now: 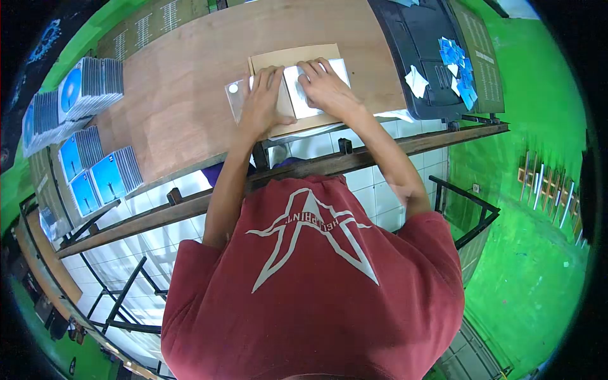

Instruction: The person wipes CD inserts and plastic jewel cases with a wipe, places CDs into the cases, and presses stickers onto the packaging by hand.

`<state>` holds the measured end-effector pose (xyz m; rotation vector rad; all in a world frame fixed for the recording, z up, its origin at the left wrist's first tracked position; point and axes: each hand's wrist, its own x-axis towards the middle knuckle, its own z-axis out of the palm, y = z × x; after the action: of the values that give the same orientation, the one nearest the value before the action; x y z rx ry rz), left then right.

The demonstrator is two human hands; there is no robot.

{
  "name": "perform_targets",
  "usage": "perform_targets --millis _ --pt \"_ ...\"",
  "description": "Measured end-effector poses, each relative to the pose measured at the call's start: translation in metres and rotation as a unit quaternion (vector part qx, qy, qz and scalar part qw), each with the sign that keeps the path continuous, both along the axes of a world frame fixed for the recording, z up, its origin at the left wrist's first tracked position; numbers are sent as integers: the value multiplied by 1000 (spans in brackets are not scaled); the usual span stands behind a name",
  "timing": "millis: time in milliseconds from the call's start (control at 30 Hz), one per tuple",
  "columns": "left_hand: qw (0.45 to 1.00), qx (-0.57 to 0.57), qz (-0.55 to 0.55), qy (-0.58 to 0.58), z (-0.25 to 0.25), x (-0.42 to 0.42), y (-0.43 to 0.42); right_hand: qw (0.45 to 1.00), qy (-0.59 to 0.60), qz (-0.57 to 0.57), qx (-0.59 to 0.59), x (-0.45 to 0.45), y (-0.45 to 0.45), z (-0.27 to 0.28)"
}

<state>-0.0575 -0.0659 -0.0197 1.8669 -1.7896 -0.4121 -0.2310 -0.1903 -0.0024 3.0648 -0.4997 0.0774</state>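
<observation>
My left hand point(261, 106) lies over a clear plastic piece point(235, 102) that has a round white spot near its upper left corner. Its fingers reach up across the piece, and the thumb points right, near the lower edge. Over a white rectangular sheet or stack point(342, 71) is my right hand point(330, 92), fingers bent and apart, fingertips resting near its top edge. Both pieces lie side by side on a tan cardboard sheet or tray point(294, 56). The palms hide much of what is under them.
Stacks of blue-covered flat pieces point(109, 177) stand at the left of the wooden table point(183, 88). A black case or panel point(418, 50) with a white scrap point(417, 82) and blue scraps point(465, 82) lies at the right. A metal rail point(380, 152) runs along the near side.
</observation>
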Motion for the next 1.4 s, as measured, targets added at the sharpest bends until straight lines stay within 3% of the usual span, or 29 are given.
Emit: perform_targets --millis 267,333,533,767,867,967,1033,1067,1133,1167,1233,1300,1367,1400 --pt "1000 -1 -8 -1 -19 6 -5 1000 -15 24 0 -4 -6 -7" --pt "1000 -7 -9 10 -20 6 -5 994 -39 26 99 -7 -13 0" --pt "1000 3 -10 2 -19 7 -7 968 -131 -11 213 -24 -15 12" --pt "1000 -10 -3 -24 -19 0 -6 972 -135 46 189 -22 -4 9" --pt "1000 3 4 -15 -19 1 -7 924 -326 -111 166 -34 -20 29" --pt "1000 -12 -4 -15 -17 1 -5 893 -388 -175 148 -54 -42 55" --pt "1000 9 -3 -21 -16 1 -6 668 -604 -243 360 -65 -57 48" --pt "1000 8 -6 -21 -15 1 -6 668 -606 -244 358 -73 -59 48" --pt "1000 16 -11 -1 -14 2 -5 457 -660 -212 558 -87 -58 42" --pt "1000 16 -15 -2 -13 2 -4 455 -663 -213 555 -90 -59 36" --pt "1000 17 -5 -8 -9 0 -4 177 -674 -133 705 -94 -66 18" --pt "1000 17 -9 -14 -13 1 -4 210 -678 -144 689 -88 -61 4" --pt "1000 14 -14 -20 -13 1 -7 144 -654 -110 735 -87 -64 -11" --pt "999 25 -13 -19 -11 1 -7 81 -604 72 790 -96 -76 -43"
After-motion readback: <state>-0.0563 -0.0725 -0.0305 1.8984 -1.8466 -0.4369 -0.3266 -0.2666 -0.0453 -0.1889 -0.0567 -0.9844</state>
